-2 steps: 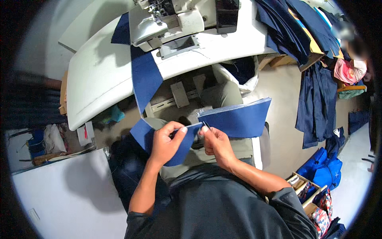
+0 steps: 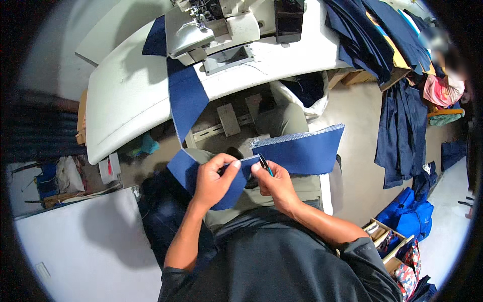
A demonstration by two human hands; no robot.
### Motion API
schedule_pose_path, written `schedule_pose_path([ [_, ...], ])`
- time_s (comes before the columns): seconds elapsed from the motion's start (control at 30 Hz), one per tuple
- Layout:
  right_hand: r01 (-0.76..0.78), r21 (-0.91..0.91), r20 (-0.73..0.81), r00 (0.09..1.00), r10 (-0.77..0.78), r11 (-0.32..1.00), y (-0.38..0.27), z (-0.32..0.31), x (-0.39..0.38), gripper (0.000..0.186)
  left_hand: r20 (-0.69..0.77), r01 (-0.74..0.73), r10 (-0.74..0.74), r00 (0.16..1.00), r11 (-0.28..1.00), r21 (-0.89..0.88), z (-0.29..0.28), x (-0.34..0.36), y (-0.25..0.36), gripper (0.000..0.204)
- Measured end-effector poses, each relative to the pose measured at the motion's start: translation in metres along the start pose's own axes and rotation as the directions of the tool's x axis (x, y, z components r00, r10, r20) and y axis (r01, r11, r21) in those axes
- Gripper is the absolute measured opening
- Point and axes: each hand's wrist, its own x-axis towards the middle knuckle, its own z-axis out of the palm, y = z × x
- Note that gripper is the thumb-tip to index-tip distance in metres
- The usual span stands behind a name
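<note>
My left hand (image 2: 214, 181) pinches the top edge of a rounded blue fabric piece (image 2: 231, 194) held over my lap. That piece joins a long blue strip (image 2: 186, 100) which runs up to the white sewing machine (image 2: 211, 25) on the table. My right hand (image 2: 274, 183) grips small thread snips (image 2: 265, 163) with their tip at the fabric edge, right beside my left thumb. A stack of blue fabric pieces (image 2: 302, 148) rests on my right thigh, just behind the right hand.
The white sewing table (image 2: 126, 95) curves across the top. Dark blue garments (image 2: 367, 35) are piled at its right end and hang (image 2: 402, 131) beyond it. Blue bags (image 2: 412, 216) and a box of items (image 2: 387, 241) sit at the right. A white board (image 2: 75, 241) lies at the lower left.
</note>
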Motion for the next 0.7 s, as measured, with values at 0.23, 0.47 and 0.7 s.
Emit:
schedule_pose_path([
  [0.23,0.429,-0.232,-0.011,0.896,-0.443,0.873,-0.011,-0.016,-0.017,0.010,0.142,-0.039,0.032,0.989,0.998,0.048,0.004,0.001,0.005,0.016],
  [0.47,0.544,-0.097,-0.391,0.749,-0.534,0.834,-0.079,-0.112,-0.035,0.004,0.202,-0.180,0.112,0.973,0.917,0.355,-0.037,-0.014,-0.016,0.016],
  [0.7,0.421,-0.310,-0.431,0.737,-0.521,0.852,-0.083,-0.180,0.000,0.015,-0.020,-0.021,0.030,0.999,0.940,0.341,-0.023,0.016,-0.006,0.015],
])
